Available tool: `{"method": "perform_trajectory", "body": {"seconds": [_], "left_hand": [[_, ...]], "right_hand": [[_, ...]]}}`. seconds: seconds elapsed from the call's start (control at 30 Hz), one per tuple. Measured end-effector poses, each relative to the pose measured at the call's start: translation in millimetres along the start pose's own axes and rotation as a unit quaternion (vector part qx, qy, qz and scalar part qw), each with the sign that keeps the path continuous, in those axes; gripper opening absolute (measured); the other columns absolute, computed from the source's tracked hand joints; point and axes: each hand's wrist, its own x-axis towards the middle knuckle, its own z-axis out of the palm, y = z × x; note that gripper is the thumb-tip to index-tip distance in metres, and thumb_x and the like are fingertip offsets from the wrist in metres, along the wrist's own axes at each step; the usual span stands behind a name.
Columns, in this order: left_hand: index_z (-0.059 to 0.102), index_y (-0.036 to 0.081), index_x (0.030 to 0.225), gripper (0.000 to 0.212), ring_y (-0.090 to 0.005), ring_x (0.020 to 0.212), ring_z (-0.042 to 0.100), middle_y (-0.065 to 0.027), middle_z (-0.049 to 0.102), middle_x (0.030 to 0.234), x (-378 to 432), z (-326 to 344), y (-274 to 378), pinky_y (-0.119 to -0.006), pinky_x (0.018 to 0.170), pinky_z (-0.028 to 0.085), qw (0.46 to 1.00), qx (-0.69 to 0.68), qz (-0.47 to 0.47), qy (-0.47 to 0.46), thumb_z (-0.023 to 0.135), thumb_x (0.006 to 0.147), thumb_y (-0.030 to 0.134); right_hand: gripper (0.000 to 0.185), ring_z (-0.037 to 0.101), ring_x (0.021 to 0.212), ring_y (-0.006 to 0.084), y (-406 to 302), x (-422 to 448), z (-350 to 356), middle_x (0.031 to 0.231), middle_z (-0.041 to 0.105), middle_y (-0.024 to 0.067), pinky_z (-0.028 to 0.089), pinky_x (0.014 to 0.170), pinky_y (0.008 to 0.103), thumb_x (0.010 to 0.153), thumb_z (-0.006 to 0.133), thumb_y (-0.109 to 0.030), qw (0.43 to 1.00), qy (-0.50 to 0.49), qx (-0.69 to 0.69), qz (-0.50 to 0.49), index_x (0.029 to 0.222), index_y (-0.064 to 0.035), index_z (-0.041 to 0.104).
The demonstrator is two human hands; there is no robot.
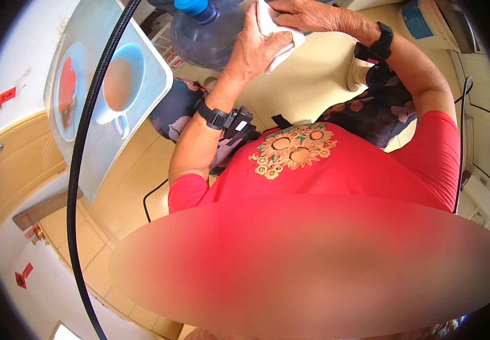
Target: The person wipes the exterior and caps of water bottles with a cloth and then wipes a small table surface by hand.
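My left hand [257, 51] is closed around a folded white cloth [277, 29], its thumb lying across the cloth. From the right, my right hand [306, 15] reaches over, its fingers on the cloth's upper part. Just left of the hands stands a large clear water bottle [211, 36] with a blue cap [192, 6]. Whether the cloth touches the bottle cannot be told. Part of the upper scene is cut off by the picture's edge.
A table with a cup-printed top [143, 102] juts in on the left. A white wire rack [166, 46] stands behind the bottle. A pale bucket with a blue patch [434, 27] is at upper right. A black braided cable [77, 170] crosses the left side.
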Motion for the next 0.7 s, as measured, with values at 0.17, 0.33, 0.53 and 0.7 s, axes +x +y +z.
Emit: {"method": "perform_trajectory", "body": {"seconds": [0.17, 0.33, 0.53, 0.7], "left_hand": [[0.04, 0.002, 0.151, 0.066, -0.0302, 0.12, 0.065, -0.0235, 0.06, 0.136, -22.3, 1.9, -6.1, -0.039, 0.1, 0.055, 0.993, -0.065, -0.071, 0.072, 0.06, 0.088, 0.002], [0.049, 0.002, 0.147, 0.062, -0.0176, 0.113, 0.064, -0.0117, 0.065, 0.129, -38.8, 6.8, -1.2, -0.03, 0.1, 0.053, 0.97, -0.192, -0.108, 0.106, 0.045, 0.086, -0.012], [0.053, -0.002, 0.144, 0.057, -0.011, 0.107, 0.064, -0.0075, 0.066, 0.125, -76.3, -54.7, 68.3, -0.025, 0.09, 0.053, 0.961, -0.227, -0.045, 0.15, 0.047, 0.088, -0.01], [0.05, -0.004, 0.144, 0.054, -0.0178, 0.111, 0.065, -0.0121, 0.064, 0.128, -113.4, -191.2, 75.4, -0.03, 0.094, 0.055, 0.927, -0.1, 0.061, 0.355, 0.052, 0.091, -0.01]], "right_hand": [[0.023, 0.065, 0.09, 0.0303, -0.3, 10.1, 5.2, 0.096, 0.063, 0.0225, 0.049, 0.081, 0.0437, 0.1, 0.055, -0.017, 0.989, -0.113, 0.05, 0.085, 0.109, 0.0032, 0.059], [0.036, 0.065, 0.088, 0.0159, -9.4, 8.7, 11.6, 0.098, 0.069, 0.0085, 0.056, 0.086, 0.0331, 0.096, 0.055, -0.013, 0.973, -0.089, 0.194, 0.083, 0.125, 0.0044, 0.065], [0.04, 0.067, 0.088, 0.0147, 2.8, 13.1, 2.8, 0.106, 0.073, 0.008, 0.055, 0.088, 0.0314, 0.1, 0.056, -0.021, 0.982, -0.032, 0.137, 0.125, 0.132, 0.001, 0.065], [0.04, 0.067, 0.092, 0.0165, 4.0, 16.0, -8.3, 0.111, 0.073, 0.0088, 0.054, 0.091, 0.0325, 0.104, 0.054, -0.022, 0.983, -0.031, 0.091, 0.153, 0.137, -0.0007, 0.061]]}}
